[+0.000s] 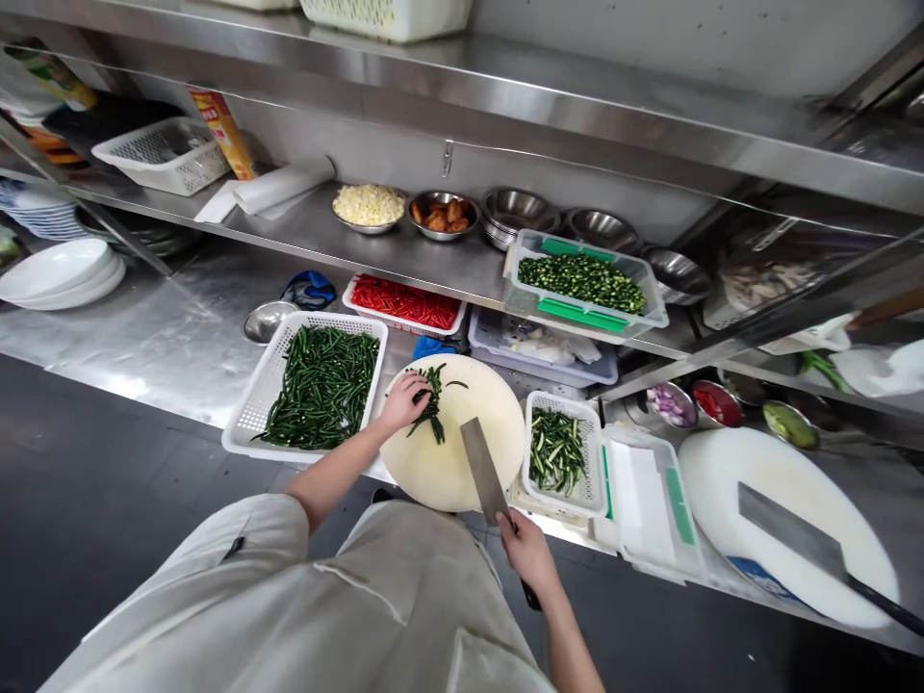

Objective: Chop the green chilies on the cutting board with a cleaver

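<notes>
My left hand (pixel 405 399) lies at the left part of the round cutting board (pixel 476 385), its fingers curled over a small bunch of dark green chili peppers (pixel 435 423). One loose piece lies apart from the bunch. My right hand (pixel 526 551) is wrapped round the dark handle of a cleaver (pixel 483 470). Its broad blade reaches over the board's right half, pointing away from me and apart from the chilies. Left of the board stands a white basket (pixel 245 423) full of whole green chilies. At its right, a smaller white basket (pixel 598 481) holds cut pieces.
A second round board (pixel 786 472) with another cleaver (pixel 790 527) lies at the right, beside a clear lid (pixel 650 500). Red chilies (pixel 404 303) stand behind. The shelf above bears a clear tub (pixel 514 289) of chopped greens and several metal bowls (pixel 520 204). White plates (pixel 58 269) stand far left.
</notes>
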Demonstrator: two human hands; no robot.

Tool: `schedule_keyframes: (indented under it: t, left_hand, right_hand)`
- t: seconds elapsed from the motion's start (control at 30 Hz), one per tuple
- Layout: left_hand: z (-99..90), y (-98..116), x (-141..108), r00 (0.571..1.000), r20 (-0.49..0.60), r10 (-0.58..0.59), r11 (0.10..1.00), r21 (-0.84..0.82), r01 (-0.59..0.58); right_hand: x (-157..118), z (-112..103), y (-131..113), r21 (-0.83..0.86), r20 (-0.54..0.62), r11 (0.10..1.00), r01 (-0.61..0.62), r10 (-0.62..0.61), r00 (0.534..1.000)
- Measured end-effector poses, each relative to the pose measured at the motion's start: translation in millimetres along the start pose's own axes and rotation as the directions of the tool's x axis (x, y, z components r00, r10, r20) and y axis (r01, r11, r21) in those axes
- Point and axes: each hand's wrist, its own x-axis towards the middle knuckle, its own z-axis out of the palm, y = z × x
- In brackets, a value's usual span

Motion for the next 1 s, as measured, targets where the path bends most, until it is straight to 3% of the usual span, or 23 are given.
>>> schedule_keyframes:
  t: [0.17,0.3,0.4,0.5,0.6,0.7,0.87,1.0]
  left_hand:
    - [32.3,42.6,60.1,0.994,0.106,0.010,0.988,0.151,-0.026]
    - [57.5,59.1,82.6,0.956,0.290,-0.039,0.959,0.279,-0.046]
    - [72.3,63.5,55.2,0.909,0.417,0.019,0.967,0.222,-0.122]
    - [88.1,71.7,0.3,0.815,0.514,0.269,0.952,-0.012,-0.307]
    - [102.3,84.2,-49.2,0.714,0.502,0.488,0.871,-0.235,-0.431]
    - [111.6,94.1,-71.4,0.711,0.486,0.508,0.861,-0.299,-0.411]
    - [116.2,95.9,-72.0,0.725,0.483,0.491,0.871,-0.295,-0.394]
    - [116.5,95.4,-71.2,0.722,0.467,0.510,0.860,-0.294,-0.417]
  right_hand:
    - [17.2,-16.0,-9.6,-0.084,-0.134,0.996,-0.028,0.016,0.991]
    - [13.7,-18.6,-0.3,-0.080,-0.101,0.996,-0.036,0.028,0.995]
    - [4.6,-18.5,14.3,-0.086,-0.091,0.996,-0.039,0.031,0.995]
    - [-6.2,-13.9,20.1,-0.119,-0.072,0.992,-0.053,0.044,0.996]
    - [-16.5,-6.6,13.3,-0.156,-0.066,0.986,-0.059,0.049,0.997]
    - [-26.6,-6.1,6.4,-0.176,-0.043,0.983,-0.053,0.046,0.998]
    - [-39.6,-20.6,19.4,-0.184,0.020,0.982,-0.048,0.053,0.998]
    - [-20.8,-15.8,18.3,-0.184,0.035,0.981,-0.068,0.075,0.997]
